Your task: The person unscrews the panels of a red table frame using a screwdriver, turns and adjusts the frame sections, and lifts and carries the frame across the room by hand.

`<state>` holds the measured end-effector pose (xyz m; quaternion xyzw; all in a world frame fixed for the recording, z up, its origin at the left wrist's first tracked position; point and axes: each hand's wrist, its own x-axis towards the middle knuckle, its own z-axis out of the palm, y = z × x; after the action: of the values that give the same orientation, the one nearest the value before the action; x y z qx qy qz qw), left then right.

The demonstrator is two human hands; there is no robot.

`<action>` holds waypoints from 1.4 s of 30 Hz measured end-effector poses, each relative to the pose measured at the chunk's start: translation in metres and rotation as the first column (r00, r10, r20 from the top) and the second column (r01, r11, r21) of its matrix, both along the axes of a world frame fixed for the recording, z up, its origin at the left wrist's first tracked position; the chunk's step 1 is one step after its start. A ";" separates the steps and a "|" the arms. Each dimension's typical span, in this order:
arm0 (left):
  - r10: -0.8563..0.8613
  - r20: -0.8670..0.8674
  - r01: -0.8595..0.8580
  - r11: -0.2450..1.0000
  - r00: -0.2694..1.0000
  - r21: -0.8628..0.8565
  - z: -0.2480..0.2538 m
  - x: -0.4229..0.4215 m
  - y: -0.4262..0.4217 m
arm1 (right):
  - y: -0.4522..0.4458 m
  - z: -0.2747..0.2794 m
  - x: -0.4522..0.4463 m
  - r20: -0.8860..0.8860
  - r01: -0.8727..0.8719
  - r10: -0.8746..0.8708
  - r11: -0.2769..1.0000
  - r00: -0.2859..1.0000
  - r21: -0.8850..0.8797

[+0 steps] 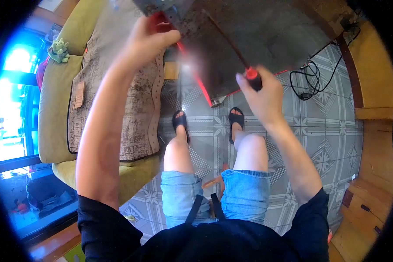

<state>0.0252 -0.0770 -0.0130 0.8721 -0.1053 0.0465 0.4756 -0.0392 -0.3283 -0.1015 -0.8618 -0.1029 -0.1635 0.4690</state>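
My right hand [266,94] is closed around the red and black handle of a screwdriver [228,40]. The screwdriver's long dark shaft points up and to the left over the dark tabletop [249,26], which has a red edge. At the top, my left hand [155,39] is closed on a red part [161,24] beside a grey metal piece [166,6]. Both pieces are blurred and partly cut off by the frame's top, so their kind is hard to make out. The screwdriver's tip is apart from my left hand.
A sofa [52,118] with a patterned cover and a green plush toy [59,50] stands on the left. A black cable [310,81] lies coiled on the tiled floor [292,113] at right. Wooden furniture [375,78] lines the right side. My sandalled feet are below the table corner.
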 end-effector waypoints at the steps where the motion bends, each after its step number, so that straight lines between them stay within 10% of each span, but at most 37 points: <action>1: 0.037 -0.016 -0.037 0.999 0.999 -0.007 0.001 0.001 0.004 | -0.003 -0.009 -0.009 -0.005 -0.002 0.002 1.000 1.000 0.003; 7: 0.127 -0.125 -0.086 0.954 0.984 0.288 0.040 -0.016 -0.013 | 0.002 -0.032 -0.035 -0.237 -0.134 0.145 0.989 0.961 0.060; 20: 0.138 -0.078 -0.108 0.947 0.987 0.302 0.034 -0.013 -0.008 | 0.021 -0.019 -0.019 -0.194 -0.254 0.246 0.967 0.950 -0.018; 29: 0.127 -0.179 -0.085 0.971 0.976 0.223 0.032 -0.008 -0.008 | 0.034 0.017 -0.039 -0.426 -0.281 0.190 0.946 0.885 -0.161; 42: 0.090 0.203 -0.086 0.996 0.975 -0.027 -0.019 -0.019 -0.029 | 0.033 0.016 -0.043 -0.430 -0.264 0.207 0.961 0.879 -0.077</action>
<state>0.0061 -0.1061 -0.0325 0.8623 -0.1145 0.1577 0.4674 -0.0826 -0.2954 -0.0854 -0.8869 -0.1151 0.0902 0.4381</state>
